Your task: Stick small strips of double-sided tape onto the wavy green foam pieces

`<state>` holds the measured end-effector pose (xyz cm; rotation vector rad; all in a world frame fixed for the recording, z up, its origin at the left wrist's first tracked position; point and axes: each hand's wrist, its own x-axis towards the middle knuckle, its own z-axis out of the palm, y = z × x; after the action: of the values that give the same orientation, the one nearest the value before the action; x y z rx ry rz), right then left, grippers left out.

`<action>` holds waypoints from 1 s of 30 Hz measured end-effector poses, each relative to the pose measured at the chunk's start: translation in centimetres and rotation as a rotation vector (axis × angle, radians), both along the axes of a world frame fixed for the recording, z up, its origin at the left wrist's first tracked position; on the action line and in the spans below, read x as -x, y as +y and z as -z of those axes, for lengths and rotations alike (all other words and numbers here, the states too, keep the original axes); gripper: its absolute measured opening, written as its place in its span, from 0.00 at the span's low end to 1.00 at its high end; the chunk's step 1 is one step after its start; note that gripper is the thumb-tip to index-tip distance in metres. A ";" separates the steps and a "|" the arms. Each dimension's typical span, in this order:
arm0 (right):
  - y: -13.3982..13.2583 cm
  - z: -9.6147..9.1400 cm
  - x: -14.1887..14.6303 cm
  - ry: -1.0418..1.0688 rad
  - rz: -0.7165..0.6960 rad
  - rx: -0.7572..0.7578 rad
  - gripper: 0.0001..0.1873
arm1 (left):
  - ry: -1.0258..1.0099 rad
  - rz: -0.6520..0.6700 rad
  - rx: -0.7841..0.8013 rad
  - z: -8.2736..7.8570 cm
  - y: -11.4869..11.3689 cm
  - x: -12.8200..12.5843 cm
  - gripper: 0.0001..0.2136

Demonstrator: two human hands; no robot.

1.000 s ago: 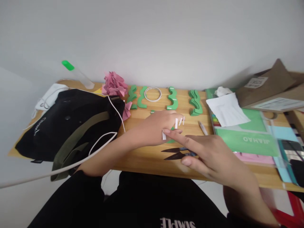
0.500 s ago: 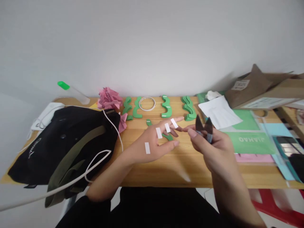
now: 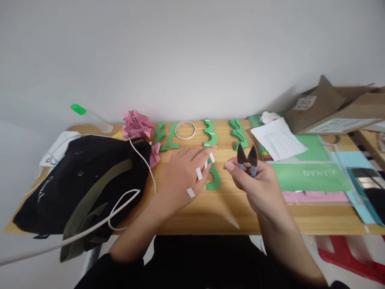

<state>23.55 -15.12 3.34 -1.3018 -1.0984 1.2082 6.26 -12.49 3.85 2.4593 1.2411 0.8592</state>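
Note:
My left hand (image 3: 188, 172), with white tape strips (image 3: 199, 173) stuck along its back and index finger, is closed at the edge of a green wavy piece (image 3: 214, 182). Its thumb and index finger meet the piece's upper part; the other fingertips are hidden. To the right, my right hand (image 3: 255, 180) is wrapped round dark-bladed scissors (image 3: 252, 157), blades spread and pointing up, handles concealed in the palm. Its thumb and index finger are pinched together. Behind the hands lie more green wavy pieces (image 3: 210, 133), some bearing white strips, and a stack of them (image 3: 239, 134).
A tape roll (image 3: 176, 130) lies at the back by pink paper flowers (image 3: 137, 124). The black bag (image 3: 90, 172) and white cable (image 3: 90, 233) fill the left. At right are a white sheet (image 3: 279, 138), green packet (image 3: 309, 176) and cardboard box (image 3: 337, 112).
My left hand has turned and curled its fingers, which were stretched out. The green piece below it has shifted right and turned. My right hand with the scissors has moved slightly left.

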 end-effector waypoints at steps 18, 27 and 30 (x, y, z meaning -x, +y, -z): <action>1.7 -0.3 0.9 -0.029 0.032 -0.060 0.13 | -0.458 -0.053 0.308 -0.3 1.8 0.4 0.06; 2.9 -2.4 1.8 -0.162 0.004 -0.254 0.12 | -0.838 -0.041 0.465 -2.5 2.7 -0.6 0.01; 2.8 -2.5 1.9 -0.194 0.024 -0.285 0.11 | -0.807 -0.053 0.397 -2.5 2.7 -0.6 0.01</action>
<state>21.63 -12.27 5.84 -1.2233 -1.3368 0.8829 6.86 -9.75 6.33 1.5190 1.0262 1.2860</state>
